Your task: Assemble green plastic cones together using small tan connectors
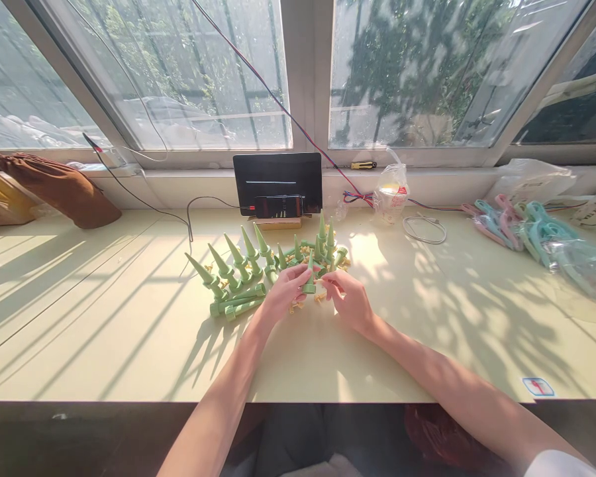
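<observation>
I watch both bare hands working close together above the pale table (407, 371). The left hand (284, 288) has a green cone (310, 277) in its grasp: the thumb and fingers are closed around it, the pointed end up, the wide base down. So the cone is off the table, between the two hands. On the right hand (350, 301) I see the thumb and fingertips drawn near each other just beside the cone's base, with the other fingers curled in. I cannot tell whether these fingertips grip a small piece or only touch the cone.

Small yellow pieces (320, 298) lie on the table just below the hands. To the left of the left hand, I see a row of green spikes (235, 251) leaning outward, with green tubes (246, 306) lying in front of them. More upright spikes (330, 240) stand just beyond the hands, and behind those, a phone (278, 207) leans before a dark tablet (278, 171).
</observation>
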Demonstrator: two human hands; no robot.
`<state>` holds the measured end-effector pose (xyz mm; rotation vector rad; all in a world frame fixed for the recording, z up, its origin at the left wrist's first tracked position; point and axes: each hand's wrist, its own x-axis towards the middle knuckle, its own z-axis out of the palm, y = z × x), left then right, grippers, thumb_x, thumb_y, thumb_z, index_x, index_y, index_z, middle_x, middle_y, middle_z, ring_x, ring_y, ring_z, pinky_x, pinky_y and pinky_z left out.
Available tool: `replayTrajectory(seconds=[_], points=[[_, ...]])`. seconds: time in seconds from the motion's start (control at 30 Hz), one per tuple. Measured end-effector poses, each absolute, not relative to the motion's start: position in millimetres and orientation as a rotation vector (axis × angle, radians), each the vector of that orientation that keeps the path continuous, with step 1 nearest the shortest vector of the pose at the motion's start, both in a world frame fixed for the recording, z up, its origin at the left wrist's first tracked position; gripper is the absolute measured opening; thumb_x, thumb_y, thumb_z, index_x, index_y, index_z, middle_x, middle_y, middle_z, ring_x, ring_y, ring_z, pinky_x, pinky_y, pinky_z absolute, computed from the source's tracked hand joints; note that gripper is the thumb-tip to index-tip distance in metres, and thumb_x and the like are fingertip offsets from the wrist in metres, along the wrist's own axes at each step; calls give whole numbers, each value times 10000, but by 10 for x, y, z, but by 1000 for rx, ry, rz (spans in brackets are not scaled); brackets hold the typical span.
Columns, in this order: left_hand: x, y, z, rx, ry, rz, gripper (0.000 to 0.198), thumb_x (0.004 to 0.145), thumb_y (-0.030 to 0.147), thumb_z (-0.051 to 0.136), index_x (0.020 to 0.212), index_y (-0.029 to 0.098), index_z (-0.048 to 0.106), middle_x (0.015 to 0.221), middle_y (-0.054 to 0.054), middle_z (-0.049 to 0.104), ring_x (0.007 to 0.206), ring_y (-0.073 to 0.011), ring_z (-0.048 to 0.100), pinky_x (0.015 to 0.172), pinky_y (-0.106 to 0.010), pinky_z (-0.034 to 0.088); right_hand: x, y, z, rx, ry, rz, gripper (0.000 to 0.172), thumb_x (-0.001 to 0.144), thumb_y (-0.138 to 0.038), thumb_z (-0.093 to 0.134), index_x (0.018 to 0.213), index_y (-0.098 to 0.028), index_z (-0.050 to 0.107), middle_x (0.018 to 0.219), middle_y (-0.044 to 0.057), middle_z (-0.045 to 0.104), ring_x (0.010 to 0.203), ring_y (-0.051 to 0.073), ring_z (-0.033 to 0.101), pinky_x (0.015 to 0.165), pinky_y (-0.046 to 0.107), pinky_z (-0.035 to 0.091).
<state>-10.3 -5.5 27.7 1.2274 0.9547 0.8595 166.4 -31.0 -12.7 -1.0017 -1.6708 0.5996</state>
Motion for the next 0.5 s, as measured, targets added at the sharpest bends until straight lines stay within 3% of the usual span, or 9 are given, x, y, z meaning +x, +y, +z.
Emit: replayTrajectory(seconds=[0.27, 0.5], points=[[-77, -61, 272, 1221, 972, 888, 416, 822, 521, 700, 1068, 186, 704, 712, 27, 412, 502, -34, 256, 468, -198, 290, 1668, -309, -134, -989, -1676, 573, 209, 986, -329, 489, 897, -201, 627, 790, 20, 592, 580, 122, 555, 594, 276, 506], [-47, -86, 329, 1233, 1042, 901, 426, 764, 555, 739, 907, 155, 707, 714, 21, 458, 522, -38, 325, 541, -222, 417, 1681, -291, -146, -989, -1650, 603, 208, 986, -339, 503, 931, -198, 645, 803, 18, 596, 549, 110, 565, 582, 274, 508]])
